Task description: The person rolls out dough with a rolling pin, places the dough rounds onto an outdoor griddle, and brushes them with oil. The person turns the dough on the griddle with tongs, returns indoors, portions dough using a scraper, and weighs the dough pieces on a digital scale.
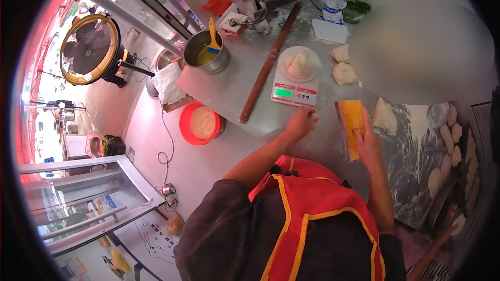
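My right hand (367, 143) grips a yellow dough scraper (352, 122), its darker blade edge facing left, above the steel table. Just below the front edge of a kitchen scale (292, 92) is my left hand (302, 124), fingers curled in, with nothing visible in them. On the scale, a lump of dough (299, 65) rests in a white plate (284, 72), and the green display is lit. Pieces of dough (344, 74) lie right of the scale, and another dough piece (384, 116) sits beyond my right hand.
A long rolling pin (271, 62) lies left of the scale. Behind it stands a metal pot (215, 63) with a brush (213, 36). A red bucket (186, 134) of dough is on the floor. Another person's hand (454, 229) shows at lower right. A blurred patch hides the upper right.
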`<state>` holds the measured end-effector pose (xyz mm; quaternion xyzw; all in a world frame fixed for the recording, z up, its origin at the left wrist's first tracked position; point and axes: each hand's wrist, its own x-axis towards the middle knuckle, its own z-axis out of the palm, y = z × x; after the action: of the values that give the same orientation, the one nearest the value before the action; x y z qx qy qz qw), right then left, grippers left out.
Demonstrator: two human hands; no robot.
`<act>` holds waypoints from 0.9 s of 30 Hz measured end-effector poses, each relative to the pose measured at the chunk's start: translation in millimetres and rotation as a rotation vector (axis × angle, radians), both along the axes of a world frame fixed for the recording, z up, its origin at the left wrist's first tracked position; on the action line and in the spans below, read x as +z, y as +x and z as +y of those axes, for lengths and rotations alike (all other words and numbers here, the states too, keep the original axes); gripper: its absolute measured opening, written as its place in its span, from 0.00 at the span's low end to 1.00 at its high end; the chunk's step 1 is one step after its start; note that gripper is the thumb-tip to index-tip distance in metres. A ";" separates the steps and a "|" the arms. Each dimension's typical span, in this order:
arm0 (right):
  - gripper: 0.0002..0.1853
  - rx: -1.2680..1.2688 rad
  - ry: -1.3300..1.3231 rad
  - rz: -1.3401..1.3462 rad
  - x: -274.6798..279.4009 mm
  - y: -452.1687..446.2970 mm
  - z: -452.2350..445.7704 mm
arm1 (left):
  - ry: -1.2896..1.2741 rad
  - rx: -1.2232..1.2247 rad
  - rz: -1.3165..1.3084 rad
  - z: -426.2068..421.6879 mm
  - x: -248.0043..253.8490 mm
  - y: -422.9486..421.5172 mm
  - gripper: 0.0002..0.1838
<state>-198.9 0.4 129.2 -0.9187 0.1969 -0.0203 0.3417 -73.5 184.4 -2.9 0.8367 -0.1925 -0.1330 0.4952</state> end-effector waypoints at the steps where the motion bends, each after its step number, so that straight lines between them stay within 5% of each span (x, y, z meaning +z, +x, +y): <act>1: 0.36 -0.011 0.005 0.029 1.5 0.4 -1.0 | -0.024 0.009 -0.016 1.3 -1.2 7.9 0.12; 8: 0.35 -0.008 0.023 -0.014 8.2 13.4 2.5 | -0.221 0.286 0.029 12.6 74.3 98.8 0.13; 11: 0.34 0.028 0.031 -0.074 7.9 25.9 7.6 | -0.322 0.392 -0.119 -0.1 51.3 139.0 0.12; 17: 0.35 0.085 -0.001 -0.112 31.5 69.0 25.3 | 0.033 0.230 -0.403 -9.9 34.0 147.8 0.10; 21: 0.37 0.184 -0.060 -0.270 28.3 100.0 37.0 | 0.077 0.141 -0.421 -1.0 33.4 148.0 0.12; 27: 0.36 0.273 -0.138 -0.134 10.0 134.5 55.3 | -0.065 0.264 -0.226 8.3 37.5 140.7 0.11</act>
<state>-64.4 55.7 139.2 -0.9548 0.0449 -0.0485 0.2897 67.2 192.7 34.5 0.8478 -0.1397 0.0345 0.5104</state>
